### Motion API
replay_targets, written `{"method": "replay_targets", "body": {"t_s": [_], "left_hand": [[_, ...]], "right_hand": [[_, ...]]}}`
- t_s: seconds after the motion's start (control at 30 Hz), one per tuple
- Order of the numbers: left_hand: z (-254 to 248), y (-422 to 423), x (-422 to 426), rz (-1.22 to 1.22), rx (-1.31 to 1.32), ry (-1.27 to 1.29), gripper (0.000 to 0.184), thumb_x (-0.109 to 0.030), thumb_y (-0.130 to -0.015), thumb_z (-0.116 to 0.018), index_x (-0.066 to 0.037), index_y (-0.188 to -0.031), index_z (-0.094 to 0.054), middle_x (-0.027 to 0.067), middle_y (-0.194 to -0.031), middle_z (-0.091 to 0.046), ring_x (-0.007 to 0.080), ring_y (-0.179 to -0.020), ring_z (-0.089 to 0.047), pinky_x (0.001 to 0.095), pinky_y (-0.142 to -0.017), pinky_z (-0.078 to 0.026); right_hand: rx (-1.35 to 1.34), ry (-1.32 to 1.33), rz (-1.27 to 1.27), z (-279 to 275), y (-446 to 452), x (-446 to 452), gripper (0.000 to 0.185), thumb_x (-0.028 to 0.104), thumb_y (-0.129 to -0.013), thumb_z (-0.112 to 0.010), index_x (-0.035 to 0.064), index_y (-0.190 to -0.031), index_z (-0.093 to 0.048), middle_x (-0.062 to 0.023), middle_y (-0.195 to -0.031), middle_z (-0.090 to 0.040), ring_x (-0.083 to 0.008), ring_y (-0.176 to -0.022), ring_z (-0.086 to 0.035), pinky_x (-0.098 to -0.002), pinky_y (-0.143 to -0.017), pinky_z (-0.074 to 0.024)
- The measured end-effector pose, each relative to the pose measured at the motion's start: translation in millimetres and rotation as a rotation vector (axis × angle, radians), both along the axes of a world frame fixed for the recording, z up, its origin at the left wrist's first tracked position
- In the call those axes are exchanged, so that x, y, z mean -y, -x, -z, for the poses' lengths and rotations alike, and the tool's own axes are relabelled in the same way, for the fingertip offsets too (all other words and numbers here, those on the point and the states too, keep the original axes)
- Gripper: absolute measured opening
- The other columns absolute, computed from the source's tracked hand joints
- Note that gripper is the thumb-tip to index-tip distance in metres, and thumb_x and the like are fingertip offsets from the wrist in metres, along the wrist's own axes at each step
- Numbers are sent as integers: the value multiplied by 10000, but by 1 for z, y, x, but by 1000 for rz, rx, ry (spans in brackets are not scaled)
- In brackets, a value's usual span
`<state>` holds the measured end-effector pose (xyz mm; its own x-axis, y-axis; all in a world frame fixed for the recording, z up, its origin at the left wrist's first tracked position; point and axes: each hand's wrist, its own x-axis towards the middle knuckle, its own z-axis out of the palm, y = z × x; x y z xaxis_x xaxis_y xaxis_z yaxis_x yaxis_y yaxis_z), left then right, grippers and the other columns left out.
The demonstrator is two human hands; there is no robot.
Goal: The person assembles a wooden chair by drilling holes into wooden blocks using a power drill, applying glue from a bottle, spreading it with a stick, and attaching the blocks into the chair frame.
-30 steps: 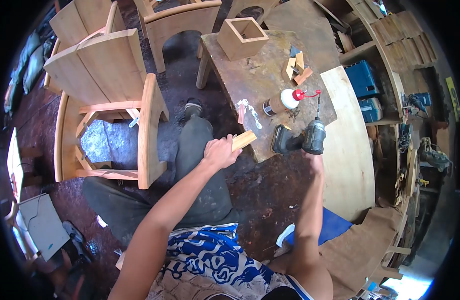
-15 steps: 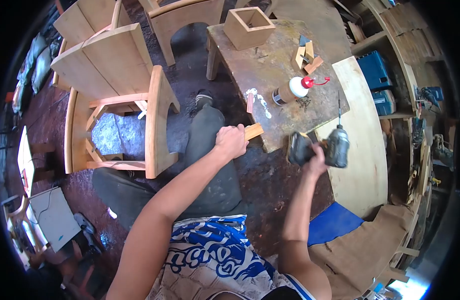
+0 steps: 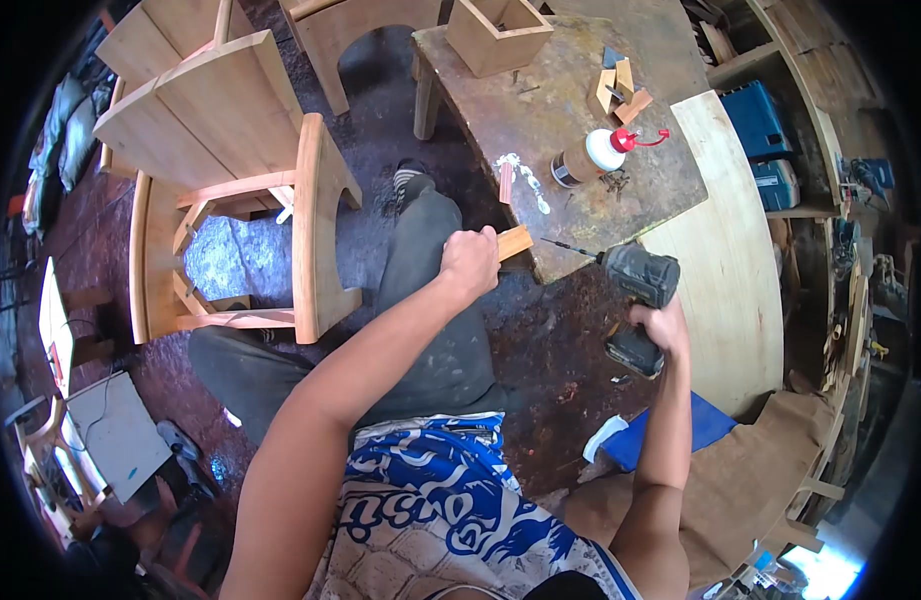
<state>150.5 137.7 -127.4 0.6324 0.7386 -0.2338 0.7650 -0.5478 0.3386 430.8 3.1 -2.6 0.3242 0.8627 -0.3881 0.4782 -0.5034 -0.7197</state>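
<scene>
My left hand (image 3: pixel 470 264) is closed around a small wood block (image 3: pixel 514 242), whose end sticks out toward the worktable (image 3: pixel 580 225). In my right hand (image 3: pixel 664 326) is a cordless drill (image 3: pixel 640 275), its grip wrapped by my fingers. The thin bit points left, toward the block, with a gap between them. On the tabletop stands a glue bottle (image 3: pixel 586 160) with a red cap. Left of the bottle, a small wood strip (image 3: pixel 505 184) lies beside smears of white glue. A few dark screws (image 3: pixel 614 184) lie by the bottle's base.
An open wooden box (image 3: pixel 498 42) and some wood offcuts (image 3: pixel 612 90) sit on the worktable. A wooden chair frame (image 3: pixel 310 235) without a seat stands at left. A pale board (image 3: pixel 730 270) and blue tool cases (image 3: pixel 758 118) are at right.
The drill has swung from pointing away from me to pointing left at the block, as my right hand turned and moved right. My left hand has risen slightly in view with the block.
</scene>
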Motion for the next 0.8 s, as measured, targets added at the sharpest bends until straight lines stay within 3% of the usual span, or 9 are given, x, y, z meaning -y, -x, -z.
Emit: {"method": "replay_targets", "body": {"t_s": [0.17,0.43,0.8], "left_hand": [[1,-1,0,-17,-2,-2,386,-330,-812,-729,-11,-924,-542,138,-693,-680,302,-648,-708,412,-594,-558],[2,-1,0,-30,2,16,365,-314,-801,-739,-27,-923,-551,122,-721,-691,283,-665,-715,401,-599,-568],[2,-1,-1,-43,5,10,302,-255,-784,-733,-51,-920,-557,100,-743,-702,261,-676,-723,383,-601,-577]], "right_hand": [[-5,33,-33,6,0,-20,595,-41,-582,-620,34,-1172,-603,-40,-943,-649,-167,-783,-597,-322,-678,-502],[-100,120,-50,8,1,-41,508,-51,-606,-602,47,-1104,-623,-11,-733,-594,-135,-610,-543,-319,-549,-454],[-69,118,-51,2,13,-50,468,-57,-604,-596,40,-1060,-631,-20,-732,-600,-134,-596,-549,-316,-539,-457]]}}
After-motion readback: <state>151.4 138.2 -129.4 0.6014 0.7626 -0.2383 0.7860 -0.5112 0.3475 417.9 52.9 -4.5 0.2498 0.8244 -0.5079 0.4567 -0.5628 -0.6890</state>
